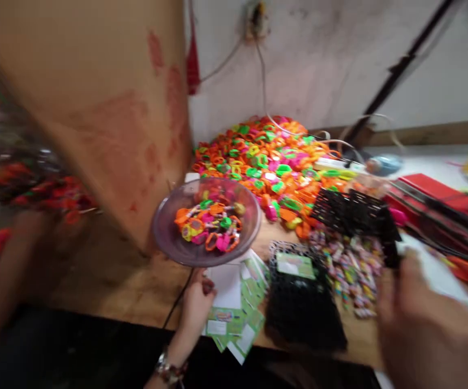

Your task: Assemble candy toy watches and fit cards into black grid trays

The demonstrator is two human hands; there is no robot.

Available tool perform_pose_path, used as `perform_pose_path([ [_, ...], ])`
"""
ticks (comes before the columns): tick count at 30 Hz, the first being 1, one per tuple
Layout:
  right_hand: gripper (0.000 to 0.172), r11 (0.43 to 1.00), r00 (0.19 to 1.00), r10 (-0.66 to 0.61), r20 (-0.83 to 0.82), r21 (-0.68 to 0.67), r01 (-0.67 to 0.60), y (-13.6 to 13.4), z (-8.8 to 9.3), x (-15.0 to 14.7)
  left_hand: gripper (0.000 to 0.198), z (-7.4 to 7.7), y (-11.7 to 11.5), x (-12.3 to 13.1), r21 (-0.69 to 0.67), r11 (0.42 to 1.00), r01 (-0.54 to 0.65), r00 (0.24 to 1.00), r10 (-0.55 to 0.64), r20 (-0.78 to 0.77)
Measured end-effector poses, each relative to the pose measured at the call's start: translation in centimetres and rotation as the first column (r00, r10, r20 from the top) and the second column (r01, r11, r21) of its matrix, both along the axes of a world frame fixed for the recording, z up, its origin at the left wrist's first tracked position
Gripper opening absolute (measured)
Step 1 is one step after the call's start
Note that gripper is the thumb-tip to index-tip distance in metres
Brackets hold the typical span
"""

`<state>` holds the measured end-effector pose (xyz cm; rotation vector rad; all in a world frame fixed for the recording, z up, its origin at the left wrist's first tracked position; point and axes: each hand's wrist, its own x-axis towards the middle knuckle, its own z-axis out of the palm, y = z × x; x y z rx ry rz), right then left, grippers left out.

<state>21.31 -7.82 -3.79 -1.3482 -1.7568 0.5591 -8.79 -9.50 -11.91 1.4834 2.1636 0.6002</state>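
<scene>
My left hand (195, 302), with a watch on its wrist, has its fingers curled at the edge of a white card (226, 285). Green printed cards (252, 289) are fanned out beneath it. On the right, my blurred right hand (424, 319) grips the near end of a black openwork plastic basket (351, 213), tilted above small wrapped candies (353, 265). A second black basket (302, 308) lies between my hands, with a green card (294, 266) on it. Behind my left hand stands a purple translucent bowl (161, 237) holding colourful toy watches (209, 224).
A large heap of toy watches (254, 151) lies against the wall. A cardboard box (108, 108) stands at left; beyond it, another person's arm (11, 275) shows. Red boxes (436, 197) and loose cables (351, 148) are at right.
</scene>
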Motion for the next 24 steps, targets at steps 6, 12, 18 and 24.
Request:
perform_pose_path([
  [6,0.062,0.910,0.757,-0.400,0.517,0.123,0.396,-0.1,-2.0,-9.4,0.057,-1.3,-0.5,-0.5,0.042,0.985,0.165,0.895,-0.132,-0.425],
  [12,0.059,0.939,0.902,-0.341,0.263,0.139,0.315,1.3,-7.7,-11.1,0.073,-0.7,0.4,-0.3,-0.001,0.998,0.068,0.957,-0.066,-0.281],
  [18,0.063,0.953,0.891,-0.277,0.360,-0.017,0.303,-0.7,-5.9,-9.1,0.053,1.7,-1.6,-1.3,0.004,0.998,-0.056,0.978,0.054,0.203],
  [24,0.101,0.838,0.783,-0.420,0.459,-0.136,0.529,-1.1,-6.0,-7.1,0.055,6.8,-4.2,-0.2,-0.001,0.999,-0.034,0.711,0.024,0.702],
])
